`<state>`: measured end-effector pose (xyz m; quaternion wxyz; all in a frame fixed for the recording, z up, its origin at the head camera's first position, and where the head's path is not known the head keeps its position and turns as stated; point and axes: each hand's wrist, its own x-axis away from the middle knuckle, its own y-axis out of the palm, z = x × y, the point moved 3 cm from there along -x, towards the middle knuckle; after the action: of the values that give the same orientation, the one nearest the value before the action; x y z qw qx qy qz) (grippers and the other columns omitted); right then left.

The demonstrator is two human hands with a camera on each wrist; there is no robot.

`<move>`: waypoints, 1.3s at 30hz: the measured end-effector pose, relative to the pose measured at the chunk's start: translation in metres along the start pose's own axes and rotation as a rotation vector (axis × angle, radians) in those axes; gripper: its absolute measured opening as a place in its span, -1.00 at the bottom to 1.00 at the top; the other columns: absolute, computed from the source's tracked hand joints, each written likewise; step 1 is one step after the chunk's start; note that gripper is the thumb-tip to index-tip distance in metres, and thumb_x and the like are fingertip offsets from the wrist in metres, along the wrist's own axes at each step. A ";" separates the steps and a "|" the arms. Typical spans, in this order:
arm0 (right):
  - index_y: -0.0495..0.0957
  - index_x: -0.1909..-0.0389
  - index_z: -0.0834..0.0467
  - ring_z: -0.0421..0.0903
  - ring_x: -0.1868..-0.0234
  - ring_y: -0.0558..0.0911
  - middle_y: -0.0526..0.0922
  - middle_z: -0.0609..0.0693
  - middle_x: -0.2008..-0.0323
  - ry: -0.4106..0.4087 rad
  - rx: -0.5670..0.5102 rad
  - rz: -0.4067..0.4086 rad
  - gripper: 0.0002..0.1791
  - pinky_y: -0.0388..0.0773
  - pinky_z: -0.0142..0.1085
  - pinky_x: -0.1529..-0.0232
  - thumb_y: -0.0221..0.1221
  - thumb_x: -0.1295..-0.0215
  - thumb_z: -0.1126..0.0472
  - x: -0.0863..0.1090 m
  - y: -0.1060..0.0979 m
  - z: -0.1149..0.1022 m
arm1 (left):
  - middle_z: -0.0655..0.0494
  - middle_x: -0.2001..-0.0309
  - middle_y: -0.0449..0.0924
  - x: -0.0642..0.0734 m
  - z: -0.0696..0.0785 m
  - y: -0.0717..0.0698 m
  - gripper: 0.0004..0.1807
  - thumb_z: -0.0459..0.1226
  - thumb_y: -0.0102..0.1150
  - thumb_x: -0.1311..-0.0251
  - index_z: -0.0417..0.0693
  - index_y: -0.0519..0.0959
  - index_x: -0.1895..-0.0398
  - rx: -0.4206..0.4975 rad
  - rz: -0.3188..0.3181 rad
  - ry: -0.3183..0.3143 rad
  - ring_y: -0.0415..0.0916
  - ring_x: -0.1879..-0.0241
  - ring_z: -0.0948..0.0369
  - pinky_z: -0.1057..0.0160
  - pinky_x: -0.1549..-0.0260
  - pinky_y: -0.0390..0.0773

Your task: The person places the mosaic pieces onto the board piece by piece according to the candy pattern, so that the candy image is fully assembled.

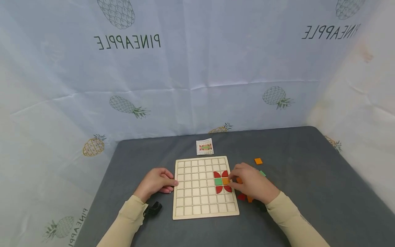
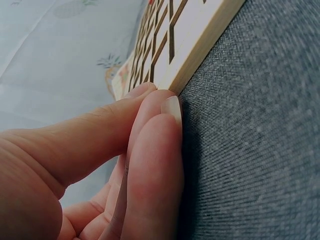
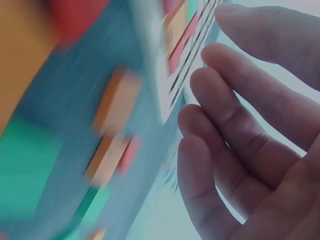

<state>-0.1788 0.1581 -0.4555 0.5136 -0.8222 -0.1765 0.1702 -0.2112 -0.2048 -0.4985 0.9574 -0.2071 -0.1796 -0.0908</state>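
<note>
A square wooden grid board (image 1: 191, 192) lies on the dark table. My left hand (image 1: 155, 183) pinches its left edge, thumb on top and fingertips at the side, as the left wrist view shows up close. Toward the board's right side, a green square tile (image 1: 218, 181) and an orange square tile (image 1: 226, 180) sit side by side, with red quarter-round tiles (image 1: 219, 189) above and below them. My right hand (image 1: 251, 181) hovers at the board's right edge, fingertips by the orange tile. In the right wrist view its fingers (image 3: 215, 95) are loosely bent with nothing between them and the thumb.
Loose tiles lie right of the board, partly under my right hand, among them an orange square (image 1: 258, 161) and a red piece (image 1: 241, 197). A printed pattern card (image 1: 204, 146) lies behind the board. Pineapple-print cloth (image 1: 191, 68) hangs behind the table.
</note>
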 end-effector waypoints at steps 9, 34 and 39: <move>0.77 0.27 -0.01 -0.13 0.22 0.60 0.69 -0.13 0.28 0.199 0.122 0.050 -0.83 0.73 -0.12 0.18 0.58 -0.22 0.11 0.033 -0.028 0.056 | -0.04 0.39 0.77 -0.001 -0.001 0.001 -0.59 -0.24 0.71 -0.07 -0.19 0.65 0.15 -0.011 0.004 -0.005 0.76 0.48 0.20 0.17 0.41 0.82; 0.79 0.18 0.12 -0.05 0.24 0.62 0.72 -0.02 0.24 0.346 0.063 0.017 -0.76 0.73 0.05 0.16 0.56 -0.22 0.11 0.043 -0.033 0.100 | -0.05 0.39 0.76 0.001 -0.001 0.001 -0.57 -0.25 0.71 -0.06 -0.21 0.64 0.13 0.001 -0.006 0.002 0.76 0.47 0.20 0.17 0.39 0.83; 0.79 0.18 0.12 -0.06 0.23 0.62 0.73 -0.02 0.23 0.346 0.049 0.016 -0.76 0.73 0.02 0.18 0.56 -0.22 0.10 0.042 -0.032 0.102 | -0.05 0.39 0.76 0.002 -0.001 0.001 -0.57 -0.24 0.70 -0.07 -0.21 0.64 0.13 0.002 -0.005 0.005 0.76 0.47 0.20 0.17 0.39 0.83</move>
<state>-0.1928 0.2709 -0.4731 0.5547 -0.8280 -0.0747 0.0346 -0.2093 -0.2046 -0.4988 0.9579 -0.2053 -0.1778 -0.0934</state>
